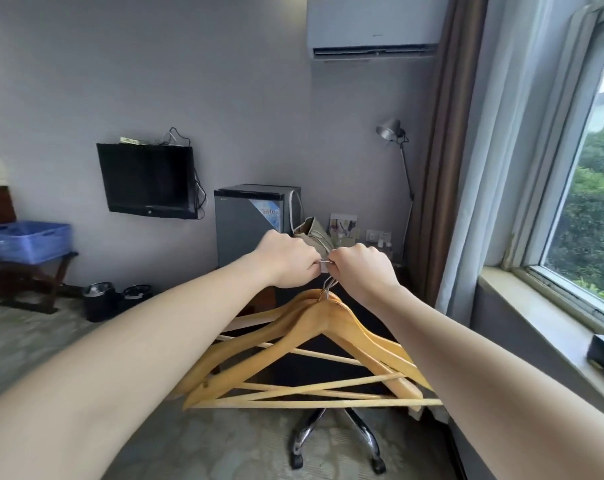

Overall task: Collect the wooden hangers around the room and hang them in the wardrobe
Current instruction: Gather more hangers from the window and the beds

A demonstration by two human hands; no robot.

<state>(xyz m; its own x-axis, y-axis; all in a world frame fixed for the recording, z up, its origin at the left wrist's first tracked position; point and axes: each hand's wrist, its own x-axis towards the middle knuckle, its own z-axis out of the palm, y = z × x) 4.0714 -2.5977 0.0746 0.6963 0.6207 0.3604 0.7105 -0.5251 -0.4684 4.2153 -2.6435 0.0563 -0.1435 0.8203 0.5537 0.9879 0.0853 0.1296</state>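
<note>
The bundle of wooden hangers (314, 344) dangles in front of the person, fanned unevenly. The left hand (286, 261) and right hand (361, 271) both curl their fingers tight round the metal hooks (326, 285). A hook could likely slip free and drop a hanger. The bars may snag the chair base (335, 441) below or the window sill (536, 306) close on the right. Open carpet lies to the left.

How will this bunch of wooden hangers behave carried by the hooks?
The light wooden hangers look stiff, so they likely won't flop. Hanging from thin metal hooks held by left hand and right hand, they'll probably swing and splay; their bars already cross.
</note>
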